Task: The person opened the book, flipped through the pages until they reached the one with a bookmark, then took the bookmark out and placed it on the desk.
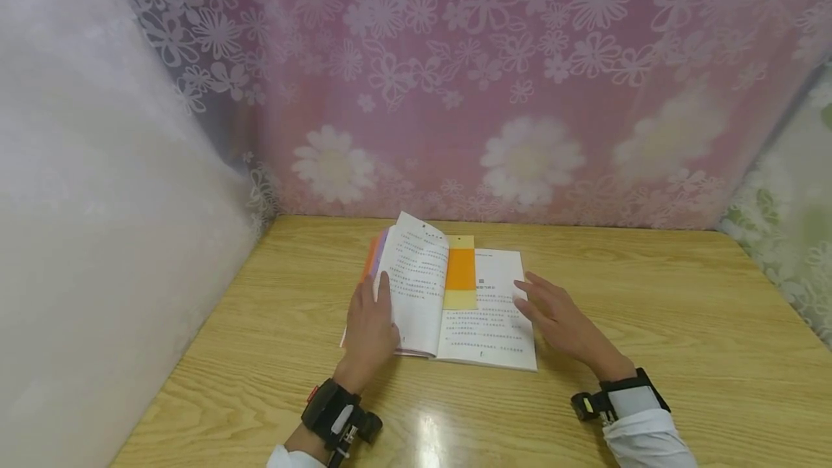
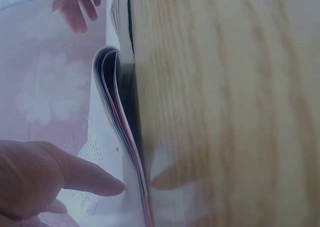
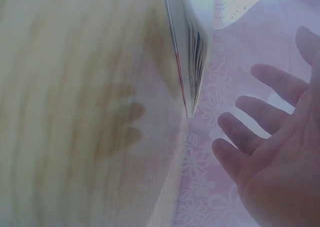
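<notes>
Orange bookmark point(image 1: 460, 271), print unreadable

I am looking at what seems a small screened-off reading corner, more a makeshift recording booth than a furnished room. A pink floral curtain point(image 1: 494, 85) is hanging straight behind a light wooden desk point(image 1: 682, 323), a plain whitish cloth point(image 1: 84, 222) is closing off one side, and a pale green flowered cloth point(image 1: 796, 237) is closing off the other. An open book point(image 1: 455, 309) is lying on the desk. Overhead light is glaring off the varnished wood.
</notes>
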The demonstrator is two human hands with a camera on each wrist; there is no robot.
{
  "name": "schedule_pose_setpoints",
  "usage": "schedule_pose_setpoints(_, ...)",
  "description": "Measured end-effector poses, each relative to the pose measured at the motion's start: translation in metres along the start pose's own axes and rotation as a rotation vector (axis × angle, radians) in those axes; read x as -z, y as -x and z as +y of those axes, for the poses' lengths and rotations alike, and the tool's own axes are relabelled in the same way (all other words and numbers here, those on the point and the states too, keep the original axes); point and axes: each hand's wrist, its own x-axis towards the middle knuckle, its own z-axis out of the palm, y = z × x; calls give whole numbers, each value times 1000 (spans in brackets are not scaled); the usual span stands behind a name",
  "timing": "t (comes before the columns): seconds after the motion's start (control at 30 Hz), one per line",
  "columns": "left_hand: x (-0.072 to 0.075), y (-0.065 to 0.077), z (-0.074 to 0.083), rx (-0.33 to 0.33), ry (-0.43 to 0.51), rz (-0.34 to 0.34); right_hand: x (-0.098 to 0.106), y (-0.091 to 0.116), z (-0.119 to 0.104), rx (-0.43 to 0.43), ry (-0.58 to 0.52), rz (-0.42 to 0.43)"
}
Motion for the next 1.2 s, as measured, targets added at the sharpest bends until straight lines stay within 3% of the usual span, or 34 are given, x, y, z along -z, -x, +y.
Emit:
schedule_pose_setpoints(0.2,-4,0,-1,-91,-47,98,1,0,-1,1,1,-2)
schedule_pose_setpoints(0.37,-1,2,-1,-112,-125,101,0,-1,-2,3,-3,-11)
schedule_pose_setpoints(0.47,0,1,-1,-156,-152,54,-1,-4,-1,3,5,-22)
schedule_pose_setpoints(0.57,1,-1,-2,-198,-135,-50,-1,-7,-1,-3,17,-32)
schedule_pose_setpoints(0.73,3,-2,-6,-178,-39,-225,0,-13,-3,-31,8,-35)
schedule_pose_setpoints(1.07,7,-3,-12,-177,-40,-268,-4,-30,-9,-48,-101,8)
schedule_pose_setpoints(1.2,7,-2,-12,-171,-50,-284,-5,-39,-16,-69,-124,-12)
